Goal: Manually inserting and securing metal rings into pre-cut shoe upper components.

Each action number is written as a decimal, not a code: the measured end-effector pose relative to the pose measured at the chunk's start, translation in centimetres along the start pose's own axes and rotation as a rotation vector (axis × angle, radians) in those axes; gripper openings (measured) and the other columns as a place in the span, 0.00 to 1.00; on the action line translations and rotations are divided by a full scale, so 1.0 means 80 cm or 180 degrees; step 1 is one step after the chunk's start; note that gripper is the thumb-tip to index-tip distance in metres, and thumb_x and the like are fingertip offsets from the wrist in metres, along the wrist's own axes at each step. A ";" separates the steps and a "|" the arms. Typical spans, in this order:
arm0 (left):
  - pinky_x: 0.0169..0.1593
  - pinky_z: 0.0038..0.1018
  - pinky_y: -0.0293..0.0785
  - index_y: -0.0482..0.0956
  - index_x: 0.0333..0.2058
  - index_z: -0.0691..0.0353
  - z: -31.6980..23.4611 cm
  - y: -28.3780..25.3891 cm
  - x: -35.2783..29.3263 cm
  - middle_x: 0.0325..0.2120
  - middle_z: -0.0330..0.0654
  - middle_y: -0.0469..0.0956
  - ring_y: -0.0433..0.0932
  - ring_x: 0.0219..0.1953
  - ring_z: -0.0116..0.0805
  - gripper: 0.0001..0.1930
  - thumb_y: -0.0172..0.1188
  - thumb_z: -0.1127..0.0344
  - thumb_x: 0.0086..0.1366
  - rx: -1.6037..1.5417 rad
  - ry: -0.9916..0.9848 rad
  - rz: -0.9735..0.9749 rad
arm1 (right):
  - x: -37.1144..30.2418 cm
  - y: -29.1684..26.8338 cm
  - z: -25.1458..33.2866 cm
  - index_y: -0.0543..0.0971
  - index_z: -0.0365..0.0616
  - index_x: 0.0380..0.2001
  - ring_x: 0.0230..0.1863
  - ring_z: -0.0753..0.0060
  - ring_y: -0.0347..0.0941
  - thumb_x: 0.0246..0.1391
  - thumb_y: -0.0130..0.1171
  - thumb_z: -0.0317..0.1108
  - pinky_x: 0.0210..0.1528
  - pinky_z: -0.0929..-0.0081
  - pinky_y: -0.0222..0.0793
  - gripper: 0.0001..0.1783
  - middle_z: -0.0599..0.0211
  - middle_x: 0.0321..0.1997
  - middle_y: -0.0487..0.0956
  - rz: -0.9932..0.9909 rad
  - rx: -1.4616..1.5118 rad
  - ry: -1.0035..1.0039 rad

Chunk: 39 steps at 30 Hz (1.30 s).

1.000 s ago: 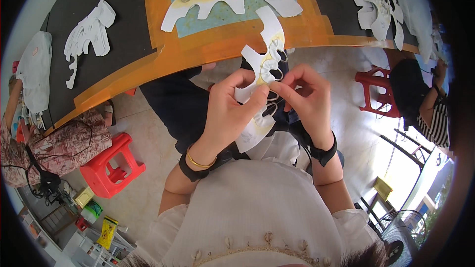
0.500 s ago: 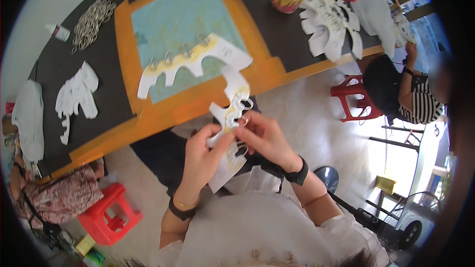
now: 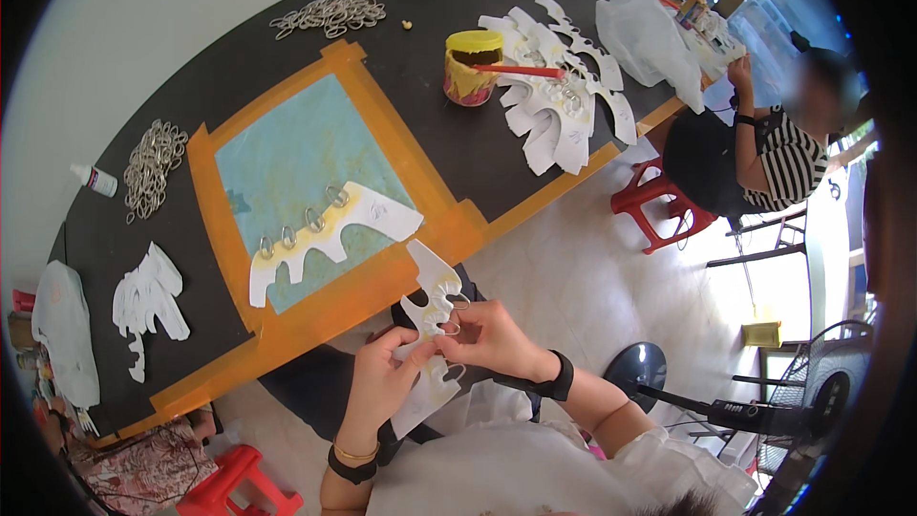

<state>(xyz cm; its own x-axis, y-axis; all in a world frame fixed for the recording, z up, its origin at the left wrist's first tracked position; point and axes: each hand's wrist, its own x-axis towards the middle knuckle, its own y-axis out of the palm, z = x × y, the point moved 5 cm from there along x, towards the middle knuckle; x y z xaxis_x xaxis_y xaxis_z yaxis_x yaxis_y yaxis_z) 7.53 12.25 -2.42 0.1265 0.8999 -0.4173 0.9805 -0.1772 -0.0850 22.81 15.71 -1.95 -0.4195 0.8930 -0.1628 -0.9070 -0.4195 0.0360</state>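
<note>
My left hand (image 3: 382, 377) and my right hand (image 3: 499, 342) pinch a white scalloped cut-out piece (image 3: 435, 272) between their fingertips, just off the table's near edge. Yellowish glue stains its curved edge, and wire-like metal rings (image 3: 453, 373) stick out along its right side. The fingers cover its middle. Beyond my hands, a similar white cut-out (image 3: 382, 215) lies flat on a light blue sheet (image 3: 306, 139), with several metal rings (image 3: 314, 220) standing along its yellowed edge.
Orange tape (image 3: 201, 182) frames the sheet. Piles of metal rings (image 3: 155, 167) lie on the dark table, near a white bottle (image 3: 96, 180). A yellow glue tin (image 3: 470, 86) with a red-handled tool stands beside stacked white cut-outs (image 3: 554, 139). Another person (image 3: 788, 153) sits at the right.
My view has shifted, so the table and my hands sit lower in the picture. Both hands keep hold of the cut-out, with small finger movements at its ringed edge.
</note>
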 end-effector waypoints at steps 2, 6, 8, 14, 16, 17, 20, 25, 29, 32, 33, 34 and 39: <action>0.23 0.15 0.66 0.75 0.32 0.71 0.003 0.006 0.007 0.26 0.37 0.74 0.69 0.23 0.16 0.09 0.61 0.69 0.59 -0.0183 0.0112 0.0031 | -0.001 -0.006 0.001 0.70 0.37 0.22 0.20 0.90 0.60 0.49 0.59 0.29 0.20 0.85 0.57 0.10 0.76 0.18 0.68 0.0028 -0.0111 0.0000; 0.24 0.16 0.67 0.75 0.31 0.69 -0.007 0.016 0.018 0.24 0.36 0.76 0.70 0.24 0.15 0.10 0.62 0.66 0.58 -0.0204 0.0491 -0.0035 | 0.001 -0.021 -0.001 0.69 0.37 0.23 0.21 0.90 0.60 0.52 0.58 0.32 0.21 0.85 0.58 0.11 0.77 0.19 0.68 -0.0026 0.0185 0.0121; 0.25 0.19 0.67 0.76 0.28 0.68 -0.007 0.021 0.022 0.19 0.36 0.76 0.71 0.24 0.16 0.12 0.63 0.63 0.56 -0.0212 0.0365 -0.0077 | 0.000 -0.028 -0.003 0.70 0.36 0.25 0.23 0.90 0.62 0.56 0.56 0.35 0.23 0.85 0.60 0.13 0.77 0.20 0.68 0.0392 0.0484 0.0461; 0.25 0.18 0.63 0.76 0.30 0.67 -0.030 0.065 0.040 0.18 0.37 0.75 0.68 0.21 0.18 0.12 0.62 0.62 0.58 0.0420 0.0758 0.0215 | -0.017 -0.053 -0.015 0.71 0.36 0.32 0.25 0.86 0.65 0.59 0.52 0.35 0.26 0.84 0.62 0.11 0.73 0.24 0.72 -0.0693 0.0173 0.0213; 0.30 0.18 0.67 0.75 0.38 0.68 -0.042 0.071 0.042 0.24 0.37 0.77 0.71 0.26 0.17 0.13 0.60 0.64 0.61 0.0492 0.0738 0.0530 | -0.027 -0.074 -0.023 0.70 0.38 0.40 0.28 0.86 0.65 0.59 0.50 0.34 0.28 0.83 0.63 0.10 0.72 0.28 0.73 -0.1252 -0.0312 0.0121; 0.30 0.18 0.67 0.75 0.38 0.68 -0.043 0.072 0.044 0.24 0.37 0.77 0.71 0.26 0.17 0.13 0.60 0.64 0.61 0.0513 0.0746 0.0529 | -0.031 -0.088 -0.025 0.70 0.38 0.40 0.28 0.86 0.65 0.59 0.50 0.34 0.28 0.83 0.63 0.10 0.72 0.28 0.73 -0.1257 -0.0296 0.0105; 0.43 0.21 0.72 0.72 0.45 0.68 -0.037 0.076 0.047 0.38 0.45 0.78 0.79 0.38 0.30 0.13 0.54 0.67 0.64 -0.0113 0.0630 0.0960 | -0.043 -0.157 -0.004 0.69 0.38 0.45 0.30 0.86 0.66 0.60 0.46 0.33 0.31 0.87 0.62 0.13 0.76 0.30 0.71 -0.2286 -0.0116 -0.0257; 0.43 0.21 0.72 0.73 0.44 0.68 -0.020 0.065 0.048 0.36 0.44 0.79 0.78 0.37 0.28 0.12 0.54 0.68 0.64 -0.0037 0.0404 0.1032 | -0.022 -0.257 0.081 0.67 0.39 0.50 0.29 0.89 0.62 0.61 0.45 0.34 0.31 0.90 0.57 0.16 0.78 0.29 0.68 -0.2603 -0.1045 -0.0827; 0.43 0.20 0.72 0.73 0.43 0.68 -0.015 0.052 0.043 0.35 0.44 0.79 0.78 0.37 0.28 0.12 0.54 0.69 0.64 -0.0116 0.0350 0.0937 | 0.039 -0.287 0.122 0.72 0.40 0.42 0.25 0.91 0.55 0.60 0.50 0.36 0.26 0.88 0.50 0.12 0.83 0.23 0.62 -0.2492 -0.0790 -0.1151; 0.42 0.20 0.72 0.73 0.43 0.69 -0.023 0.051 0.041 0.35 0.44 0.79 0.78 0.37 0.28 0.11 0.54 0.68 0.64 -0.0012 0.0325 0.0951 | 0.087 -0.305 0.149 0.73 0.39 0.42 0.25 0.90 0.57 0.59 0.51 0.39 0.26 0.87 0.53 0.15 0.81 0.22 0.64 -0.2150 -0.1317 -0.1064; 0.42 0.20 0.72 0.73 0.43 0.69 -0.023 0.050 0.042 0.35 0.44 0.79 0.78 0.37 0.28 0.11 0.54 0.68 0.64 -0.0017 0.0331 0.0942 | 0.107 -0.307 0.157 0.74 0.37 0.44 0.26 0.89 0.59 0.59 0.52 0.40 0.27 0.86 0.56 0.18 0.78 0.22 0.67 -0.1924 -0.1566 -0.0924; 0.42 0.20 0.72 0.73 0.43 0.68 -0.022 0.048 0.040 0.35 0.44 0.79 0.78 0.37 0.28 0.11 0.54 0.68 0.64 0.0012 0.0394 0.0963 | 0.126 -0.313 0.160 0.74 0.37 0.44 0.26 0.89 0.59 0.59 0.52 0.40 0.27 0.86 0.56 0.18 0.78 0.22 0.67 -0.1921 -0.1569 -0.0922; 0.42 0.20 0.72 0.73 0.43 0.68 -0.017 0.039 0.032 0.35 0.44 0.79 0.78 0.36 0.27 0.11 0.54 0.68 0.64 -0.0032 0.0319 0.0894 | 0.176 -0.329 0.153 0.72 0.34 0.50 0.35 0.75 0.73 0.53 0.58 0.39 0.38 0.78 0.67 0.24 0.61 0.32 0.78 -0.1797 -0.2456 -0.1208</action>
<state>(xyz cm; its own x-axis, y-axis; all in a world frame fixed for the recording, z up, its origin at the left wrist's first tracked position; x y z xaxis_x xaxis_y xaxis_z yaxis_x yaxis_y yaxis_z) 11.13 14.51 -2.55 0.4067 0.8512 -0.3317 0.9064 -0.4213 0.0303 40.37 41.34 6.86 -0.0445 0.9289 0.3677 -0.7616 0.2067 -0.6142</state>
